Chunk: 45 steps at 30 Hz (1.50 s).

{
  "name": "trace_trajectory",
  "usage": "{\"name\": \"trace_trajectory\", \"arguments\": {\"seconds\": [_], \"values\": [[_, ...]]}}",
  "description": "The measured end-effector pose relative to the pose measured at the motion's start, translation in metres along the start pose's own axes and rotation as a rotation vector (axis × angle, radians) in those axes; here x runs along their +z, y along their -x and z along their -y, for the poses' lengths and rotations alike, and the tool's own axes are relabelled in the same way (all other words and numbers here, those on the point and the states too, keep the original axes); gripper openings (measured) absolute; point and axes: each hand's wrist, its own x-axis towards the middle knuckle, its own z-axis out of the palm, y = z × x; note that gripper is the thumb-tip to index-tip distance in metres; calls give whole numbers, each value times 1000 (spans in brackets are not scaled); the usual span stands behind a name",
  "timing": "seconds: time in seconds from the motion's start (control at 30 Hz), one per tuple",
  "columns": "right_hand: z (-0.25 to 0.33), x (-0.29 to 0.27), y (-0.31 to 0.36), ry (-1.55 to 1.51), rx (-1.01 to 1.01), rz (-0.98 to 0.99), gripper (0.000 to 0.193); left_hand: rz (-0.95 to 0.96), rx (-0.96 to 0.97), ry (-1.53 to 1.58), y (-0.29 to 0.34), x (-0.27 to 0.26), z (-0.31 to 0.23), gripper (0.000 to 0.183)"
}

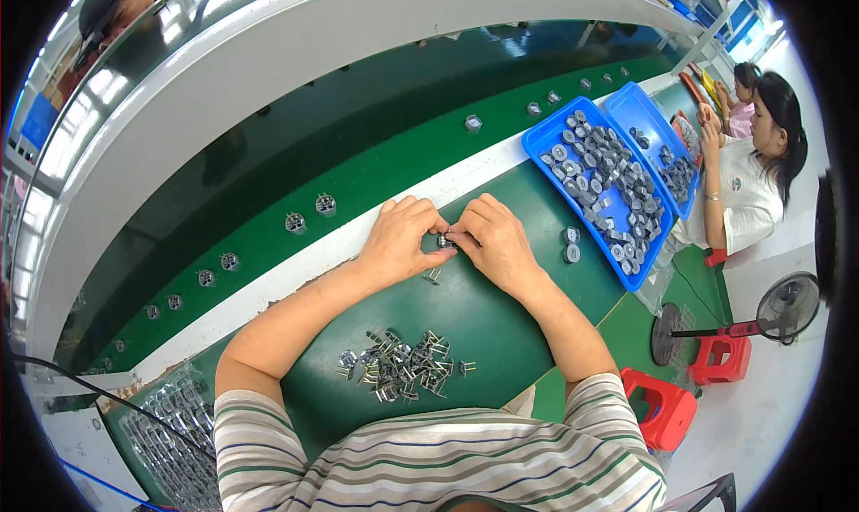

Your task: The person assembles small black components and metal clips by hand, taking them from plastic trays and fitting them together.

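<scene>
My left hand (407, 235) and my right hand (492, 242) meet over the green bench top, fingertips pinched together on a small grey part with metal pins (445, 241). The fingers cover most of it, so its exact kind is hard to make out. Just below my left fingers lies a loose piece with metal prongs (433, 277). Nearer my body, a pile of small metal-pronged parts (403, 366) is spread on the bench (501, 333). Two round grey pieces (572, 244) rest to the right of my right hand.
A blue tray (534, 143) of grey round parts stands at right, with a second blue tray (635, 101) behind. Beyond a white ledge (259, 306), a green conveyor belt (394, 168) carries spaced parts. Clear plastic trays (170, 427) lie left. A co-worker (743, 190), red stools (658, 409) and a fan (787, 306) are right.
</scene>
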Motion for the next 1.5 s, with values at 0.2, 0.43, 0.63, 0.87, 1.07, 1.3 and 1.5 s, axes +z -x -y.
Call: {"name": "trace_trajectory", "arguments": {"seconds": [0.2,0.43,0.63,0.87,1.07,1.3,1.5], "values": [[11,-21,7,82,84,-52,22,8,-37,46,2,-8,9,27],[3,-63,73,629,642,-11,35,-218,-234,-339,-8,-57,46,28],[1,-50,62,285,369,-36,32,-307,-66,-460,-12,-53,43,45],[56,-26,12,35,15,92,24,239,-22,261,-7,-51,13,54],[52,-7,8,-161,-84,252,12,191,46,98,0,-29,15,43],[-2,-28,-8,-328,395,37,6,119,120,76,1,-21,13,24],[-16,-20,-3,24,26,-87,15,35,114,156,1,-15,22,22]]}}
